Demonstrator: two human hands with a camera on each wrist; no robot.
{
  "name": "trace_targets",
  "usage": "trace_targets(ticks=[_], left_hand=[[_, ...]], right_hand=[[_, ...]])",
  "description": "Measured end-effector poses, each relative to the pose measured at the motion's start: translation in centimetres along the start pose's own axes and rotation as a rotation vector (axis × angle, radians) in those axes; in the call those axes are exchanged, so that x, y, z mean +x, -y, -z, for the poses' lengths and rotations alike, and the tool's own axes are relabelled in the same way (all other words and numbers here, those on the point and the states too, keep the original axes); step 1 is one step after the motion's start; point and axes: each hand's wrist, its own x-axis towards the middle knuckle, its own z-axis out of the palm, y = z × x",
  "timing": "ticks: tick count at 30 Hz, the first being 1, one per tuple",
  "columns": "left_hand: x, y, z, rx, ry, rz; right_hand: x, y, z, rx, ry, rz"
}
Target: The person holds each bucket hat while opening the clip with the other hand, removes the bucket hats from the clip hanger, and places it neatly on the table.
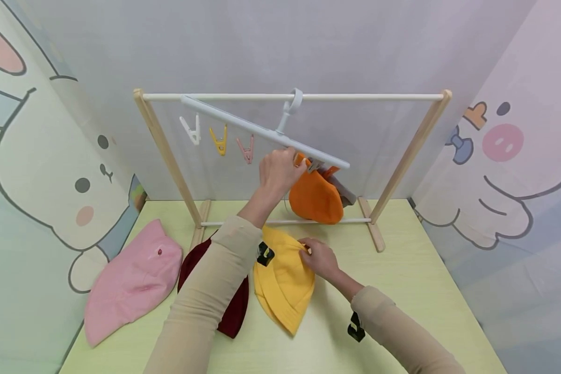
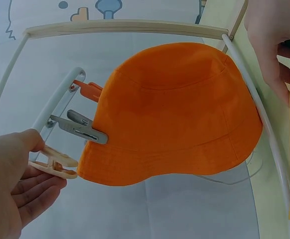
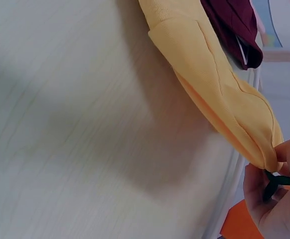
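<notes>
My left hand (image 1: pixel 280 169) pinches a cream clothespin (image 2: pixel 55 162) hanging from a pale blue hanger (image 1: pixel 243 123). The clothespin's tips meet the brim edge of an orange bucket hat (image 2: pixel 170 109); whether they grip it I cannot tell. A grey clothespin (image 2: pixel 80 128) bites that brim, with an orange clothespin (image 2: pixel 89 91) beyond. Behind the orange hat hangs something grey (image 1: pixel 347 193), mostly hidden. Lower down, my right hand (image 1: pixel 323 258) pinches the edge of a yellow bucket hat (image 1: pixel 287 275). A small dark green piece (image 3: pixel 272 188) shows between its fingers.
The hanger tilts down to the right on a white rod (image 1: pixel 369 97) of a wooden rack (image 1: pixel 404 161). White (image 1: pixel 193 130), yellow (image 1: pixel 219 140) and pink (image 1: pixel 246 149) clothespins dangle at left. A maroon hat (image 1: pixel 236 309) and pink hat (image 1: pixel 135 283) lie on the table (image 1: pixel 402 311).
</notes>
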Motion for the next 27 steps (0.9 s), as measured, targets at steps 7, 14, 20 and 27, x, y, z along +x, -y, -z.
trace_targets(ticks=[7, 14, 20, 27], left_hand=[[0.0, -0.1, 0.1, 0.001, 0.013, 0.002], [0.0, -0.1, 0.0, 0.014, 0.032, 0.009], [0.0, -0.3, 0.0, 0.015, 0.033, 0.014], [0.0, -0.4, 0.0, 0.007, 0.032, 0.016]], right_hand=[[0.0, -0.2, -0.4, -0.036, -0.002, 0.022], [0.2, -0.6, -0.9, -0.034, 0.024, -0.011], [0.3, -0.8, -1.1, -0.039, 0.040, -0.037], [0.3, -1.0, -0.9, -0.034, 0.057, -0.056]])
